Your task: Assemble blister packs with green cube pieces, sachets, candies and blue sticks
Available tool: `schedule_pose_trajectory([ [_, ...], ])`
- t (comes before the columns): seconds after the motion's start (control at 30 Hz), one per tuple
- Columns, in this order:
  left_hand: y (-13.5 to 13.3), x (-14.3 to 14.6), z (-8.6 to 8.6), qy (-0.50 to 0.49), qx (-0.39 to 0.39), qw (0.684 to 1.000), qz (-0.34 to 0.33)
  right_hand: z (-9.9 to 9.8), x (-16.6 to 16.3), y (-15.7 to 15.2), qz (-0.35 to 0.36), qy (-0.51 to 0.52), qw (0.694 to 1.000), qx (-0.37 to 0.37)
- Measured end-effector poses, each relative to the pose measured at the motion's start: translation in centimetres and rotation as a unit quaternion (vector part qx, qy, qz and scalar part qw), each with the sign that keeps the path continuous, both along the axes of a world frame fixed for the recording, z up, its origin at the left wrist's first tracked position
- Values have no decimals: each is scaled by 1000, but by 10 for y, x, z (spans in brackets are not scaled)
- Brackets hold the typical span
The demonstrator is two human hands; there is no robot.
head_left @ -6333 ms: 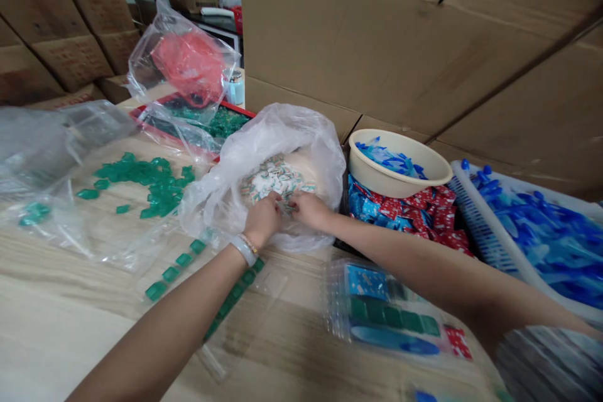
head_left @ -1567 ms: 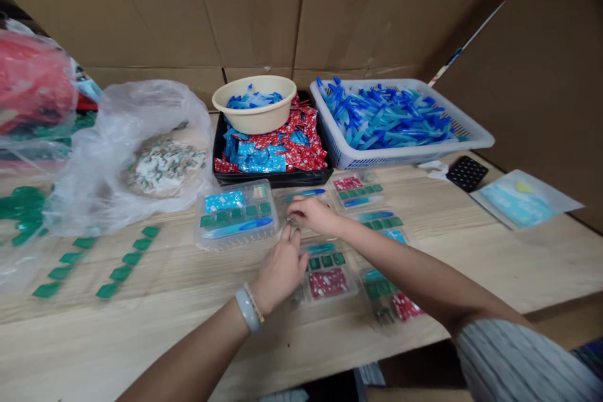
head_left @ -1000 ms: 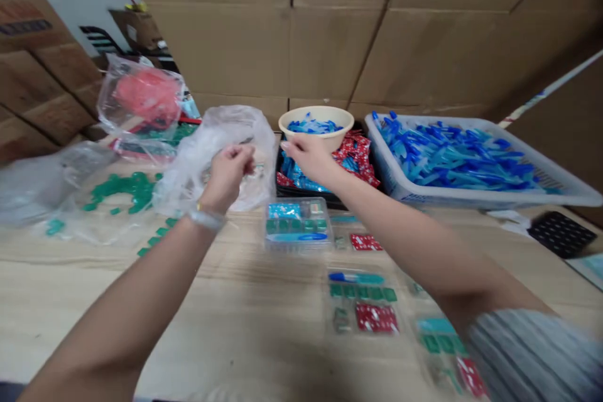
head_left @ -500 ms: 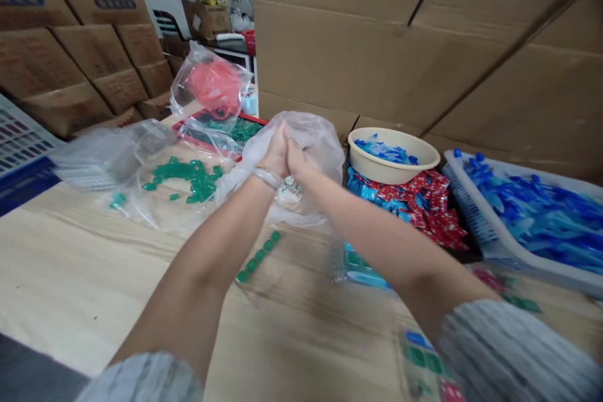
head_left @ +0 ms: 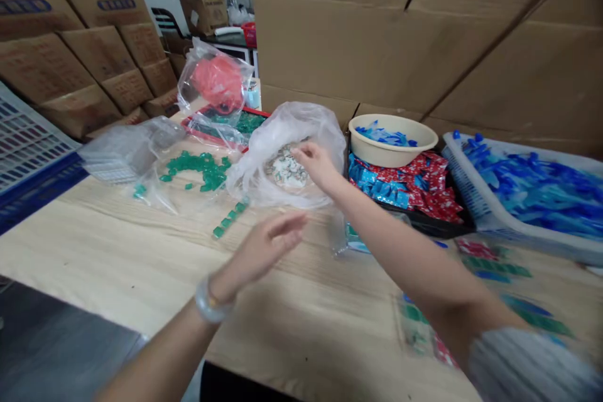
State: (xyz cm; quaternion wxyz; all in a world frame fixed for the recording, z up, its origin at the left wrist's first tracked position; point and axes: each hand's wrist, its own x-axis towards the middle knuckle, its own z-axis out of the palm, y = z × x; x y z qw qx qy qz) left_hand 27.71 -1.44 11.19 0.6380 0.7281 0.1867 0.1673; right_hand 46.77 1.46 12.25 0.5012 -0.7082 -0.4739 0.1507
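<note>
Clear crumpled plastic bag [head_left: 282,129] slumped wider than tall, mouth up, holding small white-green packets [head_left: 285,171]; right hand [head_left: 315,160] in that mouth, grip unclear; left hand [head_left: 266,246] before the bag, fingers spread, empty; cream round bowl [head_left: 393,152] of blue pieces [head_left: 384,136] right of it

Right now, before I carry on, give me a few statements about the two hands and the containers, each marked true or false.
1. The right hand reaches into the clear bag of small packets. True.
2. The left hand grips a green tile. False: it is open and holds nothing, above the table.
3. The cream bowl holds blue pieces. True.
4. The white basket is full of red sachets. False: it holds blue items; the red sachets lie in the black tray beside it.
</note>
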Motion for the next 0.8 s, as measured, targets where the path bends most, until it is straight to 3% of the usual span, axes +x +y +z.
schedule_pose_trajectory([
  [0.07,-26,-33,-48,128,207,967,69,-13,-15,-44,21,3,999,-37],
  [0.17,-65,-79,-104,211,370,904,33,-54,-51,-113,90,-5,986,-142],
  [0.23,-88,-107,-124,223,417,881,-3,-86,-75,-154,112,-96,974,-171],
  [0.33,-106,-145,-133,204,451,869,-26,-116,-100,-199,163,-191,948,-194],
  [0.47,-101,-167,-123,123,464,877,-3,-118,-106,-235,183,-195,946,-181],
  [0.57,-103,-153,-90,72,413,905,67,-101,-95,-258,180,-123,967,-131],
  [0.7,-131,-98,-31,101,273,942,168,-71,-72,-304,38,61,997,-42],
  [0.8,-158,-30,-10,99,161,974,124,-58,-47,-351,-91,157,983,-8],
])
